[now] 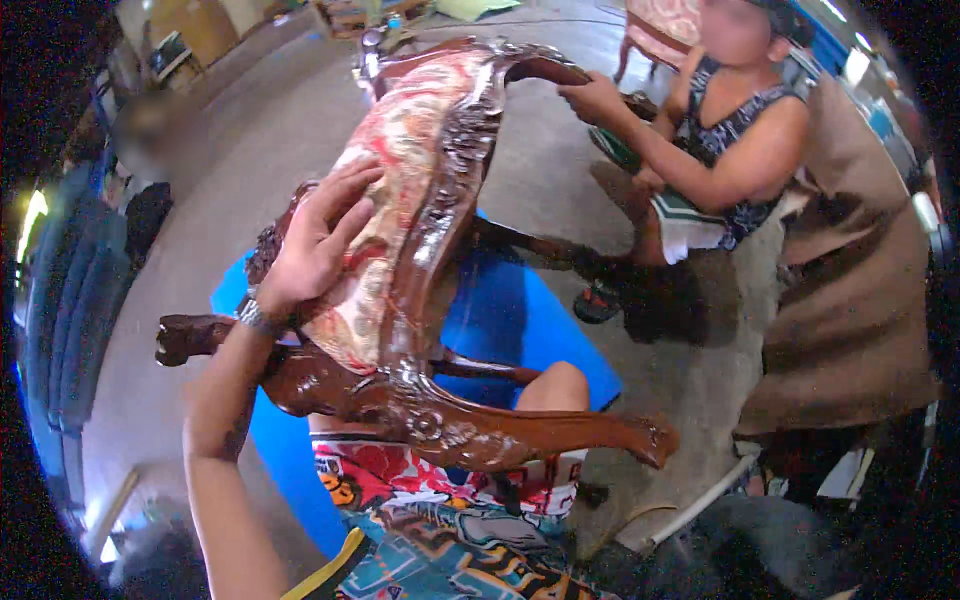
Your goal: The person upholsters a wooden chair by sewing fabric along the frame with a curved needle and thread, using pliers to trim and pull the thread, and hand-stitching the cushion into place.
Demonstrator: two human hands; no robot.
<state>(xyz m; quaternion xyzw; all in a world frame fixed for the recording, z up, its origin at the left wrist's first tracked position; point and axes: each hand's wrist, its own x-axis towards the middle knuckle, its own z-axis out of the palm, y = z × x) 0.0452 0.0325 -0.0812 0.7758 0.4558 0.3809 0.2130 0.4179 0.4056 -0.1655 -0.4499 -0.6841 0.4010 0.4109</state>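
A carved dark-wood chair (pixel 450 150) with cream-and-red floral upholstery (pixel 400 130) lies tipped on its side across my lap, its curved legs pointing outward. My left hand (pixel 325 225), a metal watch on the wrist, rests on the upholstery with its fingers spread. My right hand is out of view. At the upper right a seated co-worker grips the chair's far curved leg with a hand (pixel 590 100); their other hand (pixel 650 180) is low by their thigh.
A blue mat (pixel 500 320) lies beneath me on the concrete floor (pixel 150 300). Brown covering (pixel 840 340) fills the right side, dark stacked padding (pixel 70 300) the left. Another upholstered chair (pixel 660 25) stands behind the co-worker. A white pipe (pixel 690 510) lies at lower right.
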